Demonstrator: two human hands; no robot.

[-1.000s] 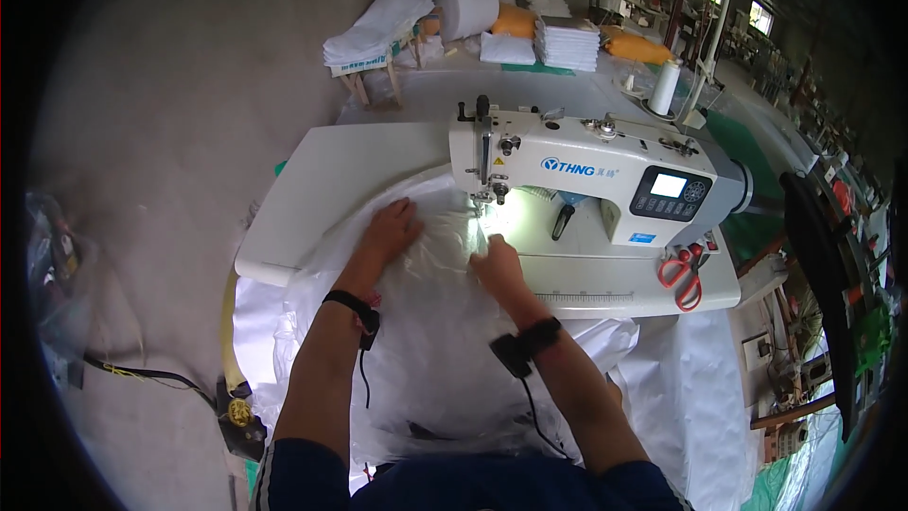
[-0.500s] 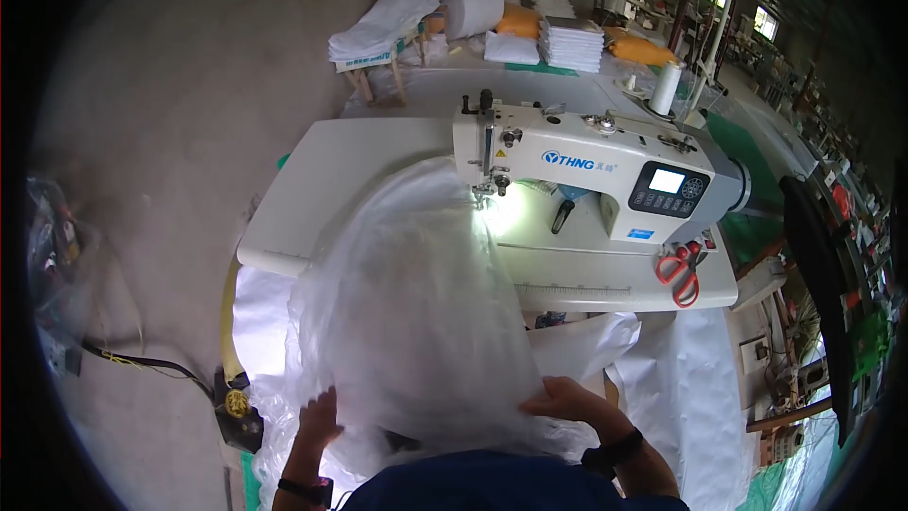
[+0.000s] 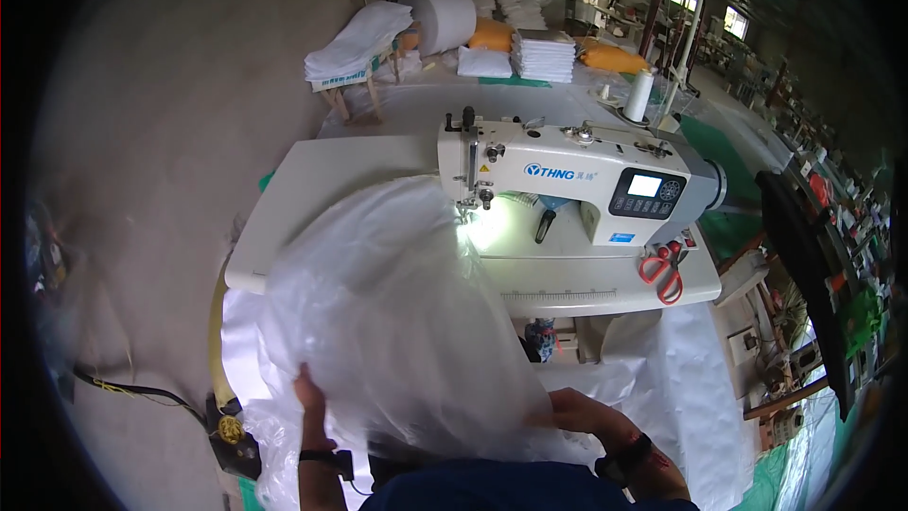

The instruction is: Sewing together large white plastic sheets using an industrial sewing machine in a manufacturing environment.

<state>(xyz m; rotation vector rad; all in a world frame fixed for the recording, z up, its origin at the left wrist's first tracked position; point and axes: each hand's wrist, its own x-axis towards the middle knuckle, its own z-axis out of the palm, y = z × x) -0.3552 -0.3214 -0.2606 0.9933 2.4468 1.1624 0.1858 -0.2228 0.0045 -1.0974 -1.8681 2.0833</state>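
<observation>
A large translucent white plastic sheet (image 3: 378, 293) billows between my arms. Its far end lies under the needle area of a white sewing machine (image 3: 558, 170), where a lamp shines. At the sheet's near left side, my left hand (image 3: 309, 397) is closed on the plastic, its fingers partly hidden by the folds. The near right edge is gripped by my right hand (image 3: 572, 409), with fingertips blurred behind the film. Red-handled scissors (image 3: 662, 274) rest on the right end of the machine table (image 3: 567, 298), apart from both hands.
A white thread cone (image 3: 639, 95) stands behind the machine. Farther back are stacked white sheets (image 3: 544, 57), a big white roll (image 3: 445, 19) and orange sacks (image 3: 613, 55). White material (image 3: 672, 388) hangs at the right front. A black cable (image 3: 142, 393) runs along the floor at left.
The sheet has billowed up and shifted left, my hands still at its near sides. White material beneath the table's front edge has shifted, uncovering a patterned item. The view has moved slightly.
</observation>
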